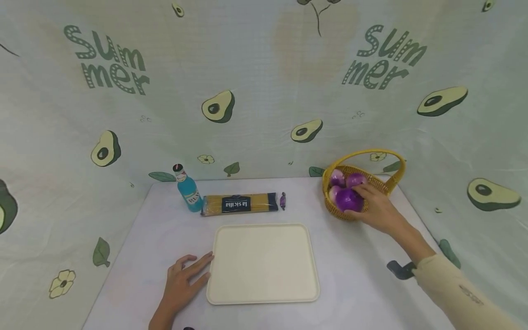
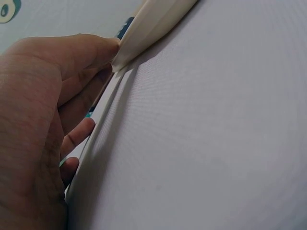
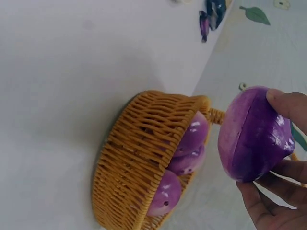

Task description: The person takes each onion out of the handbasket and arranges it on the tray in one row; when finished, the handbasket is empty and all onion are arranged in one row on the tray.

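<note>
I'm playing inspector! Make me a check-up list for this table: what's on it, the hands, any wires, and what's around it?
Surface: white table
Job's things: shiny purple vegetable; wicker basket with more purple ones; cream tray
Clutter: blue bottle, pasta packet, small purple wrapped thing
Hands: left hand touches the tray's left edge; right hand grips the purple vegetable at the basket's opening
Cables: nothing seen
Surroundings: cloth backdrop printed with avocados, leaves and "Summer"

The held vegetable (image 3: 256, 136) is partly pale, partly deep purple. The basket (image 3: 129, 158) is yellow-brown, the tray (image 1: 263, 266) is cream, the bottle (image 1: 189, 190) is blue. The pale backdrop (image 1: 247, 59) carries green avocado prints.
</note>
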`<state>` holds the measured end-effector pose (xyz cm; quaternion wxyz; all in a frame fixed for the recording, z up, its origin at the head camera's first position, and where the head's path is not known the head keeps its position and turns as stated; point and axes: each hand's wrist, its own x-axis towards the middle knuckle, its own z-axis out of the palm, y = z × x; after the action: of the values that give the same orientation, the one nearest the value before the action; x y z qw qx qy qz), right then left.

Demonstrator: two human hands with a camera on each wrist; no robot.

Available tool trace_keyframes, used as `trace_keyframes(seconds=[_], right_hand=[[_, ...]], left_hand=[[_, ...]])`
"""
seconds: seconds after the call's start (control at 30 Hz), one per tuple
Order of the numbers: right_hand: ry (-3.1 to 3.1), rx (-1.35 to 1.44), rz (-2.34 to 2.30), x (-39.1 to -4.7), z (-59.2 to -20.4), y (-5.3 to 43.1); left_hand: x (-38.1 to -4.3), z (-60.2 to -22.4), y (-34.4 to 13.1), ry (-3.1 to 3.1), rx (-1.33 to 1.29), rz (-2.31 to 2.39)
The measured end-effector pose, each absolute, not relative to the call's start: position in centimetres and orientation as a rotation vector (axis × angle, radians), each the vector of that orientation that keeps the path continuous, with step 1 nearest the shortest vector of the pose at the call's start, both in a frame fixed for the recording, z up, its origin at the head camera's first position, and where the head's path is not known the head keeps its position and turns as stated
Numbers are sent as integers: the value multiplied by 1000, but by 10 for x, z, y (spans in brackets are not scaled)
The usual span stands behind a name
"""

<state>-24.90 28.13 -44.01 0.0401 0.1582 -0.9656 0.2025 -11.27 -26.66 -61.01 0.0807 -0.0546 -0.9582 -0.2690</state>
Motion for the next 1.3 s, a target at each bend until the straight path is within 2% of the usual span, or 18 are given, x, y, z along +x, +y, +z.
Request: trace_keyframes(seconds=[1.3], right_hand=[[-2856, 674, 654, -230, -446, 229]], left_hand=[[-113, -608, -265, -2857, -164, -769]])
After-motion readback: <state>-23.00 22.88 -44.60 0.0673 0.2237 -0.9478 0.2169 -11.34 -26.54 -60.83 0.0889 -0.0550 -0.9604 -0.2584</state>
